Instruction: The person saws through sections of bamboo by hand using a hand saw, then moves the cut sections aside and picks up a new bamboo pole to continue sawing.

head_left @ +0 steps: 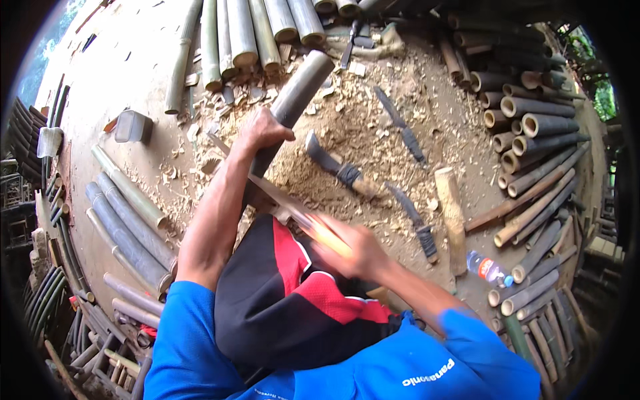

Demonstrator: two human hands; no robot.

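Note:
My left hand [265, 129] is wrapped round a dark bamboo tube [303, 83], which slants up and away from my lap. In my right hand [357, 248], closed and smeared by motion, is the light wooden handle of what looks like a saw [277, 195]. Its long tapered blade crosses the tube just below my left hand and passes behind my left forearm; the teeth cannot be made out. Beyond my knee, on the wood shavings, rests a curved knife [327, 159] with a dark-wrapped handle. Two more dark blades, a long knife [400, 123] and a shorter knife [413, 223], lie to its right.
Cut bamboo tubes [240, 37] lie in a row at the far side, with more tubes [130, 230] at the left. A bamboo stack [543, 127] fills the right. Nearby are a wooden block [451, 217], a plastic bottle [489, 269] and a clear container [133, 127].

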